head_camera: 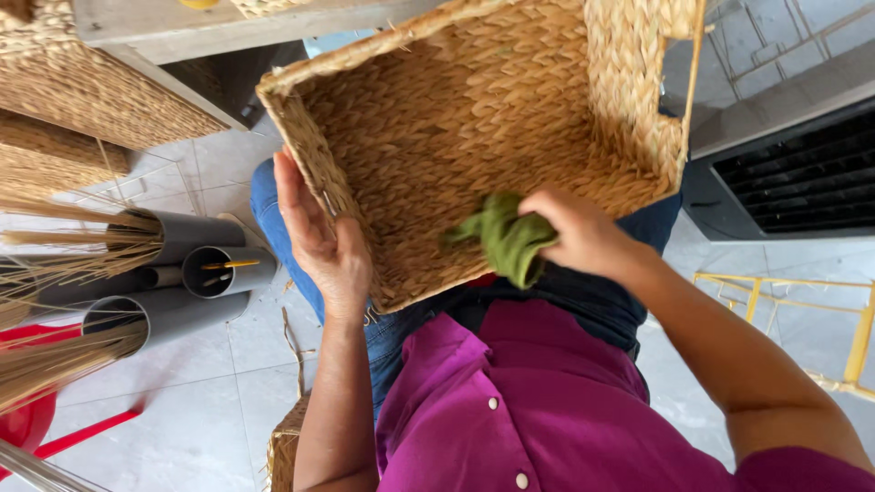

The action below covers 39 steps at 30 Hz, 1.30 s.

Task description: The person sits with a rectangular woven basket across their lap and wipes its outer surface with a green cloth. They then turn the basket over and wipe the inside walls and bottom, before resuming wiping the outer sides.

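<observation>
Pale floor tiles surround a square woven basket (474, 137) tilted on the lap, judged light but stiff, best taken by its rim, where the left hand (319, 241) is spread flat, while a soft green cloth (506, 239) is pinched inside by the right hand (583, 232).

Basket-weaving workshop, small craft setup on a pale tiled floor (182, 410). Large square woven straw basket (474, 118) in hand at centre. Grey plastic pipes (196, 273) at left hold bundles of dry golden reed stalks (55, 264). More woven straw panels (82, 91) stacked far left under a grey wooden bench (210, 27).
</observation>
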{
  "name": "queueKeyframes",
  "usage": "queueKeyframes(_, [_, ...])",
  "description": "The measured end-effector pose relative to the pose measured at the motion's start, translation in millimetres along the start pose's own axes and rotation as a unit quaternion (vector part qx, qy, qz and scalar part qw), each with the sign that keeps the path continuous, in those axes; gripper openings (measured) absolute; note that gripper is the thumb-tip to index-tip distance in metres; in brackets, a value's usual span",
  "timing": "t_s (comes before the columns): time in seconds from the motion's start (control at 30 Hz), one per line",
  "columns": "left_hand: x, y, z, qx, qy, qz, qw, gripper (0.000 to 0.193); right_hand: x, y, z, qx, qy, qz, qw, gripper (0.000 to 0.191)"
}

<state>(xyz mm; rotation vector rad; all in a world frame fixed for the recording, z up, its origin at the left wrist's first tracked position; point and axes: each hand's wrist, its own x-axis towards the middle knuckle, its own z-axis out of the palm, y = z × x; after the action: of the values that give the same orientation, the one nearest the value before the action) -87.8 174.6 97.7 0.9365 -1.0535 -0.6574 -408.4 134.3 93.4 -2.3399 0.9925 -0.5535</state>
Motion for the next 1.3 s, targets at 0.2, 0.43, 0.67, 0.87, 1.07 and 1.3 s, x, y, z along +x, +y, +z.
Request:
queueKeyframes(0.2, [1, -17, -2, -0.043, 0.048, 0.030, 0.997, 0.057, -57, 75, -35, -0.036, 0.196, 0.117, 0.973, 0.044])
queueKeyframes(0.43, [2, -17, -16, 0.115, 0.000, -0.010, 0.993, 0.028, -78, 104, -36, 0.499, 0.419, 0.022, 0.758, 0.030])
queueKeyframes(0.67, [12, 10, -11, 0.053, -0.014, -0.014, 0.998, 0.023, -60, 113, -32, 0.580, 0.494, 0.019, 0.648, 0.053])
queueKeyframes(0.87, [36, 70, 2, 0.061, -0.050, -0.031, 0.996, 0.023, -63, 134, -30, 0.608, 0.504, 0.033, 0.612, 0.052])
queueKeyframes(1.07, [65, 155, -3, 0.212, -0.088, 0.019, 0.973, 0.028, -57, 149, -3, 0.565, 0.567, 0.094, 0.592, 0.048])
queueKeyframes(1.3, [105, 244, -10, 0.153, -0.032, 0.019, 0.988, 0.034, -56, 149, 5, 0.576, 0.552, 0.063, 0.599, 0.038])
